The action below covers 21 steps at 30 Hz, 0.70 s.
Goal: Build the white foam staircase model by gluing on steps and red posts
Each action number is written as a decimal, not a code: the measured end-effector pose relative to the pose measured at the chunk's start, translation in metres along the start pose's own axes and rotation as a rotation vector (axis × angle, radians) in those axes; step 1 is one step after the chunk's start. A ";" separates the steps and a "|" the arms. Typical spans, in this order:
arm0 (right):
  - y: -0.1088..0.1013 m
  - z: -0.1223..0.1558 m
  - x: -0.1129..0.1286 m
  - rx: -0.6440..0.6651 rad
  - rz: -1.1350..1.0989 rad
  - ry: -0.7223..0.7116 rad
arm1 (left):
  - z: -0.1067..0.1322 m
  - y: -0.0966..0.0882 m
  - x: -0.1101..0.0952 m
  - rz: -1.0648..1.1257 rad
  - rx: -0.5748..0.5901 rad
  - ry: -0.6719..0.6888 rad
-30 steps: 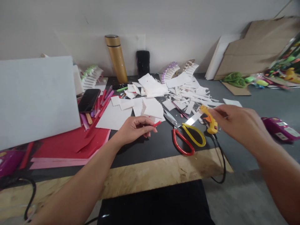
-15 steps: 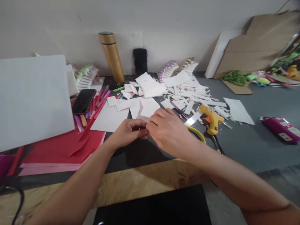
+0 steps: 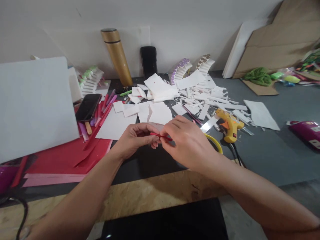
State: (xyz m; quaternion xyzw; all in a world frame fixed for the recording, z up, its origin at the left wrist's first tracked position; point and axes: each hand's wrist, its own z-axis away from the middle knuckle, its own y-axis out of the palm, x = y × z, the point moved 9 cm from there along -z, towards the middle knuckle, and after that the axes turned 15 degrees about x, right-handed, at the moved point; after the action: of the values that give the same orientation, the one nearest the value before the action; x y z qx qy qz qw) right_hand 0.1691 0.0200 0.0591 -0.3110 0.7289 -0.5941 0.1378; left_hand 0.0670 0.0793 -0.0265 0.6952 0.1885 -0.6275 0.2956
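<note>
A thin red paper stick [image 3: 157, 134] is pinched between both hands above the dark work mat [image 3: 150, 163]. My left hand [image 3: 135, 139] grips its left end with curled fingers. My right hand [image 3: 187, 143] pinches its right end and covers most of the scissors, of which only a yellow handle loop [image 3: 215, 142] shows. A yellow glue gun [image 3: 229, 124] lies on the mat just right of my right hand.
White paper scraps [image 3: 160, 100] litter the middle. Red and pink sheets [image 3: 62, 160], a phone [image 3: 88, 106] and a white board [image 3: 35, 103] lie left. A gold flask [image 3: 116, 56] stands at the back. A purple case [image 3: 306, 131] lies right; cardboard [image 3: 280, 43] leans on the wall.
My right hand has left the glue gun and come left to the red stick, now pinching it together with my left hand. The view has tilted down slightly.
</note>
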 end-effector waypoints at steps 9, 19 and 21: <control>-0.034 0.003 -0.033 -0.103 -0.290 0.012 | 0.004 -0.012 -0.013 -0.049 -0.079 0.111; 0.017 -0.012 -0.066 0.025 -0.093 -0.184 | 0.009 -0.032 -0.019 -0.241 -0.128 0.068; 0.021 -0.012 -0.065 -0.028 -0.074 -0.190 | 0.010 -0.036 -0.020 -0.278 -0.145 0.074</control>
State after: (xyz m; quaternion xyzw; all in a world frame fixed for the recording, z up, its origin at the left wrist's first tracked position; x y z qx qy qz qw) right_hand 0.2064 0.0718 0.0307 -0.3948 0.7086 -0.5564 0.1799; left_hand 0.0335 0.1025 -0.0133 0.6618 0.3386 -0.6211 0.2483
